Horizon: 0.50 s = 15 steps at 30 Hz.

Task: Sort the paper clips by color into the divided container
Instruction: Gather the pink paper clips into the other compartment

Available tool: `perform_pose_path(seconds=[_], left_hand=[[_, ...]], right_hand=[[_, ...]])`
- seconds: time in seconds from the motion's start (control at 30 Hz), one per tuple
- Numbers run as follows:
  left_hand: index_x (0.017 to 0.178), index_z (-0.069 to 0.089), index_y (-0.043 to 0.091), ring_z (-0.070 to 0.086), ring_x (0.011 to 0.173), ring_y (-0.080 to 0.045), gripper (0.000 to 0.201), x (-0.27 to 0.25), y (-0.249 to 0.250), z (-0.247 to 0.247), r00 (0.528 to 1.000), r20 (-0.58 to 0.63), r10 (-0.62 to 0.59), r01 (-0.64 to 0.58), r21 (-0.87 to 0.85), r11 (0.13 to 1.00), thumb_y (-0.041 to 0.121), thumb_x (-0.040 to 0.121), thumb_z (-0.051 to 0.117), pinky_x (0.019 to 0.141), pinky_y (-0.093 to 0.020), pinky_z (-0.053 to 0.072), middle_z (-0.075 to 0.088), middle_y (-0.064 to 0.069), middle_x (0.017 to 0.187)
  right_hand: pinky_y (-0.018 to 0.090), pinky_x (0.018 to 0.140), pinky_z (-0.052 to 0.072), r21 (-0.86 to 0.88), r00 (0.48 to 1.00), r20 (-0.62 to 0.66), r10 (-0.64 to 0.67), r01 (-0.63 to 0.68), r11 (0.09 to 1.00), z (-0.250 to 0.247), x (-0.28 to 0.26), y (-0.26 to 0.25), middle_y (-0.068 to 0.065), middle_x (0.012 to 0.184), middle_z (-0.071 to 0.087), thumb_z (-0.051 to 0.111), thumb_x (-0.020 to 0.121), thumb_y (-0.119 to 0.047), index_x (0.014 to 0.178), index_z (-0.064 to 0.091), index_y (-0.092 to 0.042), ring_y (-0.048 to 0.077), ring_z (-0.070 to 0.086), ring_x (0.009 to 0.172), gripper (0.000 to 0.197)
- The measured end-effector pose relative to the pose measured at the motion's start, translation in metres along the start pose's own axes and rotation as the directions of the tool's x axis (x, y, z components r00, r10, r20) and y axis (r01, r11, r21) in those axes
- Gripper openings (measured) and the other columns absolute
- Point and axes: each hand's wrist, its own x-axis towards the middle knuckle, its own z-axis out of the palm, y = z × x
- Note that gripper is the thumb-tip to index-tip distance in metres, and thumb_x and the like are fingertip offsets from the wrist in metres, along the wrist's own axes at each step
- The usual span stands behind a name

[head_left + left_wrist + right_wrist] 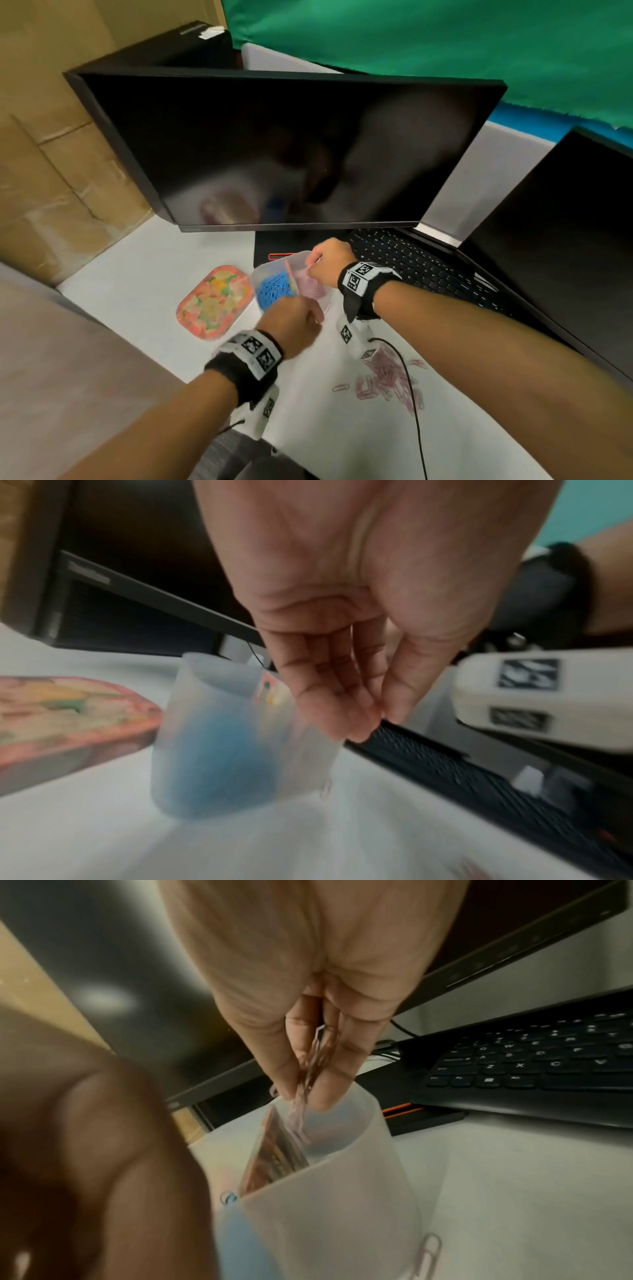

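Head view: container (270,270) sits on the bench (144,294) in front of the monitor (281,150), two compartments split by a divider, blue clips (275,291) in the left one, pink in the right. Right hand (327,262) hangs over the pink side with a bunch of pink clips; left hand (291,322) is at the near rim, its grip hidden from here. Loose pile of pink clips (387,380) lies on the bench near the right forearm, too tangled to count, a few strays around it. One patterned lid (214,303) just left of the container, one keyboard (421,267) to the right. Left wrist view: blurred; left fingers (329,696) straight, thumb close to them, narrow grip, and whether anything is pinched I cannot tell; blue mass shows through the container wall. Right wrist view: right fingers (334,1080) pinch several pink clips (315,1066), lowest ones already below the rim on the pink side of the divider (274,1153). One silver-looking clip (426,1256) lies outside on the bench, one blue clip (227,1198) sits at the rim. Risks: linked clips could snag on the fingers and swing across the divider into blue, or spill over the rim; the light container could tip if the left hand bumps it.
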Motion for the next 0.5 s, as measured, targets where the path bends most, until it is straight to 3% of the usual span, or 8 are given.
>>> perform_pose_path(seconds=[0.13,0.23,0.33,0.5], left_hand=[[0.137,0.046,0.02,0.05,0.124,-0.022,0.045,0.001,0.0,0.039,0.986,0.162,0.046,-0.07,0.144,0.987,0.028,0.092,0.049,0.104,-0.035,0.042,0.051,-0.002,0.137],[0.15,0.022,0.015,0.026,0.143,-0.027,0.062,0.014,0.004,0.059,0.966,0.26,0.017,-0.084,0.25,0.965,0.023,0.094,0.046,0.113,-0.041,0.033,0.018,-0.008,0.158],[0.153,0.007,0.012,0.007,0.148,-0.03,0.072,0.026,0.007,0.074,0.955,0.297,-0.015,-0.095,0.35,0.932,0.019,0.092,0.045,0.117,-0.041,0.023,-0.002,-0.014,0.16],[0.152,0.002,0.011,-0.003,0.148,-0.032,0.072,0.034,0.009,0.089,0.949,0.313,-0.036,-0.103,0.416,0.904,0.019,0.092,0.04,0.12,-0.043,0.014,-0.01,-0.019,0.159]], right_hand=[[0.026,0.084,0.053,-0.046,0.999,0.045,-0.031,0.033,0.998,0.002,-0.004,0.001,0.005,0.111,0.066,0.069,0.08,-0.007,0.103,0.07,-0.016,0.022,0.064,0.099,0.025],[0.026,0.086,0.052,0.005,0.997,-0.015,-0.073,0.073,0.997,-0.013,-0.019,0.015,0.003,0.109,0.068,0.065,0.083,-0.013,0.11,0.068,-0.019,0.019,0.065,0.097,0.028],[0.025,0.091,0.049,0.046,0.994,-0.094,-0.052,0.057,0.997,-0.035,-0.041,0.041,0.003,0.106,0.07,0.058,0.085,-0.01,0.11,0.069,-0.017,0.017,0.064,0.097,0.029],[0.025,0.09,0.05,0.01,0.989,-0.121,0.089,-0.089,0.996,-0.058,-0.086,0.104,-0.002,0.104,0.069,0.054,0.088,-0.011,0.113,0.066,-0.019,0.013,0.062,0.094,0.03]])
